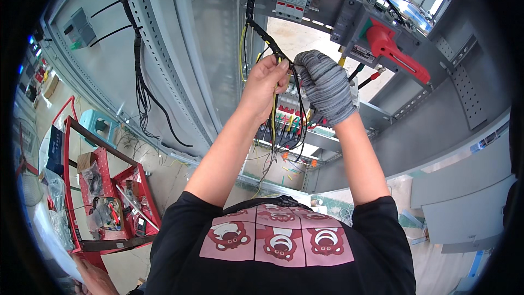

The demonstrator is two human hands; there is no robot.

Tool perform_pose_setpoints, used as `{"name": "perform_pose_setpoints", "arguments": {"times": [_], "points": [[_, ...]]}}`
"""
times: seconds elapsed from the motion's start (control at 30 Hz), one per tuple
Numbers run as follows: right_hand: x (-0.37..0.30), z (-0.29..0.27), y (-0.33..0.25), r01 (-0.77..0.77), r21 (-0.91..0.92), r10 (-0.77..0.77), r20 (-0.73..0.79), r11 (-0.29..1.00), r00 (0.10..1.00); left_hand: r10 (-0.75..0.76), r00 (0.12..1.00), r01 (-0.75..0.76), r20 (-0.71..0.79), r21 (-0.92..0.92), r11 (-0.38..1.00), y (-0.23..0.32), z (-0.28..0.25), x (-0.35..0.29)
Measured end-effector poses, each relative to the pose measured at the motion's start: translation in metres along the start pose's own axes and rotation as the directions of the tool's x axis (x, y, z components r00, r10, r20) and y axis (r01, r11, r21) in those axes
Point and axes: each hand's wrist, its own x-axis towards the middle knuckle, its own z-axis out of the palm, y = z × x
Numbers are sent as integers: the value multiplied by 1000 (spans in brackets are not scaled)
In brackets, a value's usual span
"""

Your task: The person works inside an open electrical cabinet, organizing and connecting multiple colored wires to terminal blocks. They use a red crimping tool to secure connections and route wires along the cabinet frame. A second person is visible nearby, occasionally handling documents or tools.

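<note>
A grey metal cabinet [436, 106] is filling most of the frame, its perforated rails bending toward the rim. At lower left, a red cart [103, 172] is carrying bagged parts and tools (the bags are of clear plastic). At upper left, a long black cable bundle [137, 49] is hanging against a pale panel and fanning out into loose wires below. The wire harness [266, 36] is descending from the top centre, its black-wrapped trunk slanting to the middle of the frame, where black and yellow-green strands are hanging down. Above the cart, a turquoise stool [90, 116] is standing on the floor. At upper right, a red switch handle [388, 45] is slanting down toward the right. Just right of the harness, the right hand [326, 86], in a grey knitted glove, is curling its fingers; whether its grip is pinching a wire, one cannot tell. The bare left hand [266, 83] is pinching the harness between thumb and fingers near the centre. At top centre, a pale fuse block [293, 0] is showing red marks.
</note>
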Motion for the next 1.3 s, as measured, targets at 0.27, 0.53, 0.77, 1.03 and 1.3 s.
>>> {"name": "perform_pose_setpoints", "arguments": {"times": [0.27, 0.53, 0.77, 1.03, 1.3], "points": [[-15, 26, 8, -167, 271, 224, -194, 948, 955, -37, 999, 36, 5, 106, 994, 3, 4, 0], [-7, 11, 4, -517, 393, 440, 272, 761, 856, -46, 997, 56, -56, 204, 977, 6, 4, -2], [5, 5, 11, -684, 422, 433, 549, 594, 715, -55, 995, 74, -84, 250, 965, 9, 0, -2], [10, 15, 9, -798, 506, 381, 702, 328, 602, 562, 818, -295, -125, 747, 596, -1, -16, -27], [8, 27, 16, -790, 598, 297, 736, 139, 609, 411, 907, -102, -92, 899, 426, -6, 2, -51]]}}
